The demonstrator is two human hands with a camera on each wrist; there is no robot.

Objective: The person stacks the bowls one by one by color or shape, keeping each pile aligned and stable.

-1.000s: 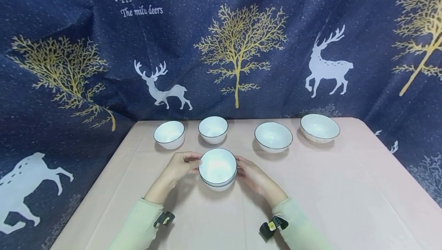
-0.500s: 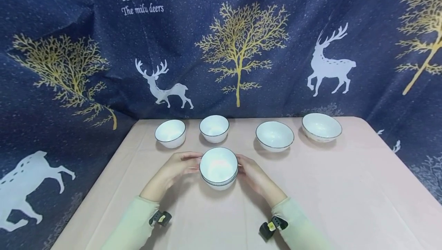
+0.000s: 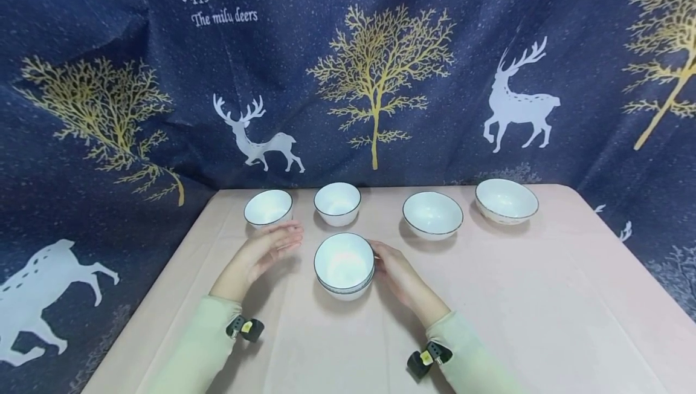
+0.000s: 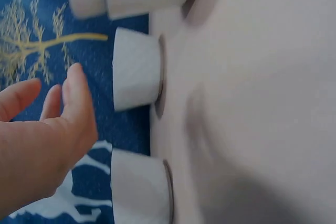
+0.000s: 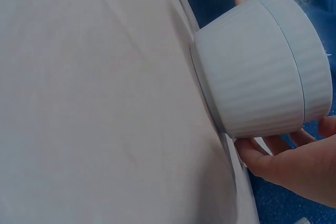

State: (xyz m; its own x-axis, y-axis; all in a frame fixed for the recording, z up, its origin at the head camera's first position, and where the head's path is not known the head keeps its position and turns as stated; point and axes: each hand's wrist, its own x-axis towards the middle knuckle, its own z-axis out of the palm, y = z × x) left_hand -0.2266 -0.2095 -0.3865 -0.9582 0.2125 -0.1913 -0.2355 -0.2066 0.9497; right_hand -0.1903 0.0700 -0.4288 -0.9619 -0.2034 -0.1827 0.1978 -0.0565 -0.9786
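Note:
Two nested white bowls with dark rims (image 3: 344, 261) stand on the pink tablecloth in front of me. My right hand (image 3: 399, 276) holds the stack by its right side; in the right wrist view its fingers (image 5: 254, 153) curve along the outer wall and the thumb is close to the upper rim. My left hand (image 3: 258, 258) is off the stack, raised to its left with loosely extended fingers and nothing in them. In the head view, its fingertips overlap the lower edge of the back-left white bowl (image 3: 268, 206).
Another small white bowl (image 3: 337, 202) stands behind the stack. Two wider white bowls, one nearer (image 3: 432, 216) and one at the far right (image 3: 505, 200), stand along the back. A dark blue cloth with deer and trees (image 3: 424, 140) hangs behind the table.
My left hand has let go of the stacked bowls and moved left and back toward the back-left bowl. The right hand and the stack have stayed in place.

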